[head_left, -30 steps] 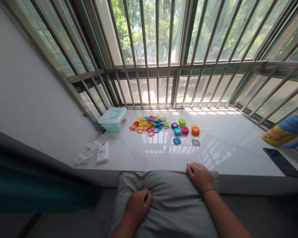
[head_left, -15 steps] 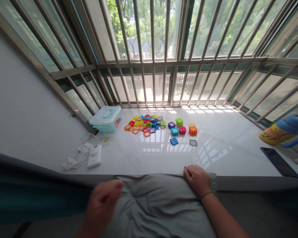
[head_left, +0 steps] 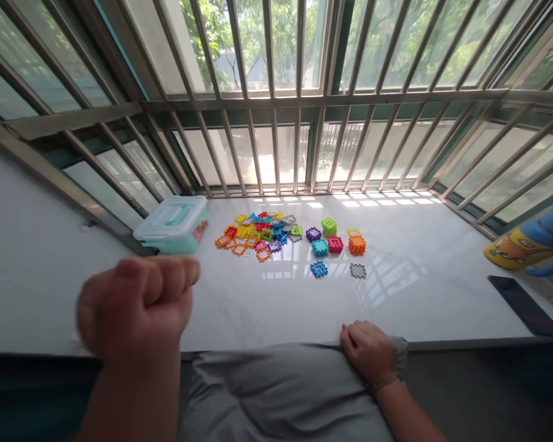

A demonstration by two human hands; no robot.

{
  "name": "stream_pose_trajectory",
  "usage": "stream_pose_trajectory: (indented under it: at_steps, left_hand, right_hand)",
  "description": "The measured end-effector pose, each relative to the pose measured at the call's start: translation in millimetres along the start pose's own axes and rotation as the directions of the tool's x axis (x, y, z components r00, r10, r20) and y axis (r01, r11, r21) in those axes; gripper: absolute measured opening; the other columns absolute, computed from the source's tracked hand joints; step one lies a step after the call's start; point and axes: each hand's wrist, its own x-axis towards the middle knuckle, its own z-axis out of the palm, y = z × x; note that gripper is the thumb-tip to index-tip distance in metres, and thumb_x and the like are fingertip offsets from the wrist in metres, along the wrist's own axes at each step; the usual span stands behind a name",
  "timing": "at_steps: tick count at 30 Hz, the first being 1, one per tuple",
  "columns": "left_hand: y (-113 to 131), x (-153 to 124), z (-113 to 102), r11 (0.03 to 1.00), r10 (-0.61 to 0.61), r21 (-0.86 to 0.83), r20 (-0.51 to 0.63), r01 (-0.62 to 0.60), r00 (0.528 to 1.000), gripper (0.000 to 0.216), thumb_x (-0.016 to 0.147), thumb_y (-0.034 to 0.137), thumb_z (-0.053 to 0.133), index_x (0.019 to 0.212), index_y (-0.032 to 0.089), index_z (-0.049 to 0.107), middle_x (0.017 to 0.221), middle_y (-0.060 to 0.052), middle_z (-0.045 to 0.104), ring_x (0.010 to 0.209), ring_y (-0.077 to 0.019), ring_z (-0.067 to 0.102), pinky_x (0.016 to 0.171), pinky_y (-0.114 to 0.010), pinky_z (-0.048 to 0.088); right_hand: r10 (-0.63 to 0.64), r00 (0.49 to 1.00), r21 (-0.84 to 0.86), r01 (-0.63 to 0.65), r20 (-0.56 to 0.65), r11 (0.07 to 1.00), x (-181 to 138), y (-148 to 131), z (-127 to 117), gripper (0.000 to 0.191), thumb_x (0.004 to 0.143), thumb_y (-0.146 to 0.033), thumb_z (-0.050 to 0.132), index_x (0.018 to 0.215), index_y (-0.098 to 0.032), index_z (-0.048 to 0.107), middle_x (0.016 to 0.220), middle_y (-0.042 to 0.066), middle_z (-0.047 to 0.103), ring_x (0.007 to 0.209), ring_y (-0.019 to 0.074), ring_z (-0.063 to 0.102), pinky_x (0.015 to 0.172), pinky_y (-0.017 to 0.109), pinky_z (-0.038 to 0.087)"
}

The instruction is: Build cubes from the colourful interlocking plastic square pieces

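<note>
Head view, and it's colour everywhere to the right of the lidded box (head_left: 171, 215), our landmark with its pale teal sides and whitish lid! Just beside that box sprawls a loose pile of toy pieces (head_left: 246, 231), flat, notch-edged and overlapping, in orange, yellow, red, blue, green, purple and grey. Farther right of the box, past the pile, come the chunky ones: a lime green block (head_left: 329, 227), a purple block (head_left: 313, 234), a teal block (head_left: 320, 247) and a red block (head_left: 335, 245) bunched together, then an orange block (head_left: 356, 246) with yellow behind it. A blue piece (head_left: 319, 269) and a flat grey piece (head_left: 358, 271) sit nearer the person than the box.

Hands now! Left hand (head_left: 141, 307), blurred, hangs in front of the box, fingers curled into a fist; what it may contain can't be told. Right hand (head_left: 368, 348), well right of the box, rests at the grey cushion (head_left: 276, 393), fingers folded in, the palm hidden.

Glossy white ledge (head_left: 281, 307) under the box, streaked with reflections. Far right of the box: a dark phone (head_left: 525, 305) and a blue-and-yellow bottle (head_left: 528, 239). Behind the box, metal bars (head_left: 373, 100) front the windows, with sunlit trees outside.
</note>
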Motion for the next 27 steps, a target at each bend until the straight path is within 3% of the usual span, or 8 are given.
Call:
stream_pose_trajectory:
  at_steps: [1,4,6,8,12,19,23,27]
  left_hand:
    - [-15,3,14,1.000,-0.021,-0.002,0.078,0.021,0.997,0.078,0.091,0.046,0.079,0.052,0.019,0.017,0.048,0.008,0.012,0.040,-0.0050,0.017,0.047,-0.024,0.029]
    - [-78,-5,28,0.993,-0.112,-0.022,0.109,0.115,0.988,0.075,0.097,0.046,0.073,0.055,0.020,0.017,0.051,0.008,0.013,0.044,-0.0062,0.016,0.049,-0.025,0.025]
    - [-133,-23,22,0.962,-0.257,0.126,0.123,0.242,0.958,0.074,0.098,0.058,0.067,0.055,0.022,0.019,0.051,0.007,0.016,0.047,-0.0081,0.018,0.051,-0.028,0.025]
    - [-189,-47,12,0.816,-0.470,0.422,0.083,0.396,0.879,0.073,0.097,0.066,0.060,0.053,0.023,0.022,0.051,0.005,0.023,0.050,-0.0099,0.022,0.053,-0.030,0.026]
    - [-262,-79,-3,0.707,-0.600,0.497,0.044,0.504,0.799,0.066,0.095,0.064,0.062,0.052,0.025,0.029,0.048,0.003,0.030,0.051,-0.0122,0.029,0.053,-0.032,0.025]
    - [-292,-59,-4,0.683,-0.719,0.349,0.164,0.642,0.675,0.064,0.096,0.065,0.055,0.053,0.026,0.027,0.047,0.004,0.029,0.048,-0.0110,0.026,0.050,-0.030,0.024]
    - [-303,-34,-7,0.626,-0.776,0.191,0.250,0.756,0.579,0.059,0.092,0.063,0.048,0.059,0.028,0.014,0.047,0.008,0.014,0.044,-0.0103,0.015,0.045,-0.029,0.022]
    - [-313,-11,-18,0.543,-0.804,0.106,0.352,0.833,0.479,0.060,0.084,0.059,0.057,0.057,0.028,0.013,0.045,0.008,0.014,0.040,-0.0089,0.017,0.042,-0.028,0.022]
  right_hand:
    - [0.001,1.000,-0.002,-0.001,0.002,1.000,0,0,1,0.043,0.106,-0.029,0.058,0.063,-0.024,0.057,0.064,0.001,0.056,0.068,0.0183,0.052,0.073,0.037,0.033]
    - [-0.005,1.000,0.004,0.005,0.004,1.000,-1,1,2,0.042,0.105,-0.028,0.059,0.063,-0.024,0.057,0.064,0.001,0.055,0.068,0.0182,0.051,0.073,0.037,0.033]
    - [-0.015,1.000,0.010,0.015,0.004,1.000,-1,1,2,0.042,0.104,-0.027,0.059,0.063,-0.024,0.057,0.063,0.001,0.054,0.067,0.0181,0.049,0.073,0.037,0.033]
    - [-0.020,1.000,0.010,0.020,0.002,1.000,0,1,1,0.042,0.104,-0.027,0.059,0.062,-0.024,0.056,0.063,0.001,0.053,0.066,0.0182,0.048,0.073,0.037,0.033]
    - [-0.003,0.999,0.012,0.002,0.034,1.000,2,0,-1,0.043,0.105,-0.028,0.058,0.063,-0.025,0.054,0.063,0.001,0.053,0.066,0.0185,0.049,0.073,0.038,0.034]
    - [0.059,0.991,0.134,-0.075,0.120,0.988,33,-9,-7,0.041,0.108,-0.030,0.056,0.068,-0.025,0.052,0.064,-0.001,0.054,0.061,0.0154,0.051,0.067,0.034,0.032]
    - [0.059,0.983,0.248,-0.102,0.173,0.963,101,-31,2,0.032,0.111,-0.033,0.052,0.081,-0.025,0.057,0.075,-0.001,0.062,0.065,0.0146,0.055,0.068,0.031,0.035]
    - [0.021,0.979,0.255,-0.072,0.200,0.964,196,-61,42,0.028,0.114,-0.039,0.049,0.096,-0.024,0.065,0.092,0.004,0.069,0.074,0.0169,0.062,0.067,0.030,0.035]
